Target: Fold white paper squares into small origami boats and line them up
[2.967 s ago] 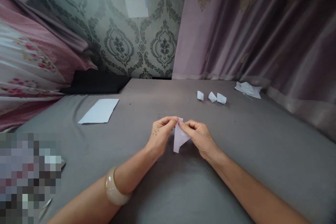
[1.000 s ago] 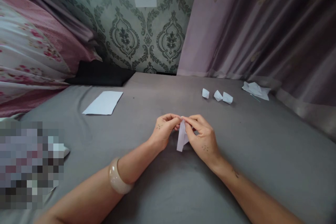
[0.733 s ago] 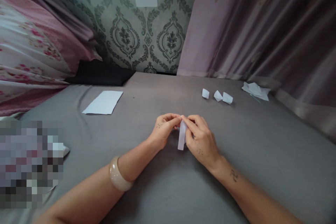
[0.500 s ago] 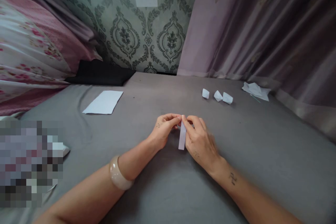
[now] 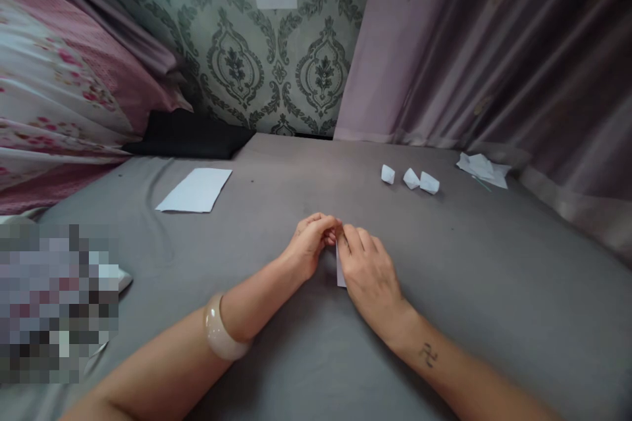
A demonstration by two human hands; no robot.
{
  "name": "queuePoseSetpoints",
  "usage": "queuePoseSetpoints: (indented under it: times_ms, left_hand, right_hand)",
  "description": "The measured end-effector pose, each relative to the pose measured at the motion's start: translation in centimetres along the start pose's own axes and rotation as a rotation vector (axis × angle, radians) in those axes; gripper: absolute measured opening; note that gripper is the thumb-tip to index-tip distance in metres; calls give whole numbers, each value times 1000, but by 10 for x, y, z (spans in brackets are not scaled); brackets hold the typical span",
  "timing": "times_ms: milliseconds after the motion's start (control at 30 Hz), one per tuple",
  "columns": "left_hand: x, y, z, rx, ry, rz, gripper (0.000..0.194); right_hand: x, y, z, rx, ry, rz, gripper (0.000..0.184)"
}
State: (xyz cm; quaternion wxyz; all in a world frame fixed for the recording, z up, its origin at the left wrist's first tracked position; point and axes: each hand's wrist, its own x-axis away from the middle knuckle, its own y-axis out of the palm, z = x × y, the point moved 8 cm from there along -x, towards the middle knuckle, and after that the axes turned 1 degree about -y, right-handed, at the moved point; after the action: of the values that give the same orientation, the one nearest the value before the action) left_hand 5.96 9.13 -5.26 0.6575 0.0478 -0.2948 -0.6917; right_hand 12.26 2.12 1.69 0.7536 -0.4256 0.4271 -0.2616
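Note:
A narrow folded paper strip (image 5: 340,270) stands between my hands over the grey sheet, most of it covered by my right hand (image 5: 370,266). My left hand (image 5: 313,240), with a pale bangle (image 5: 223,329) on its wrist, pinches the strip's far end between thumb and fingers. The right hand's fingers are bent around the strip's right side, and their tips meet those of the left. Exactly how the far end is folded is hidden by the fingers.
Three small folded paper pieces (image 5: 411,178) lie at the back right, with crumpled paper scraps (image 5: 484,169) beyond them. A white paper stack (image 5: 196,189) sits at the left, before a black cloth (image 5: 190,135). Curtains (image 5: 444,46) hang at the right.
My right hand has rolled over the strip, its back now turned up, hiding more of the paper. The left fingers have curled in at the far end.

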Motion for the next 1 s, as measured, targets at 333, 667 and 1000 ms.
queuePoseSetpoints:
  times_ms: [333, 667, 1000]
  left_hand:
    - [-1, 6, -1, 28, -42, -70, 19]
    - [-4, -1, 4, 16, 5, -39, 18]
    - [1, 15, 17, -38, 40, -229, 17]
  right_hand:
    - [-3, 1, 11, -100, 35, -19, 30]
    - [-3, -14, 19, -421, 77, 84, 31]
    - [0, 47, 72, -1662, 707, -282, 36]
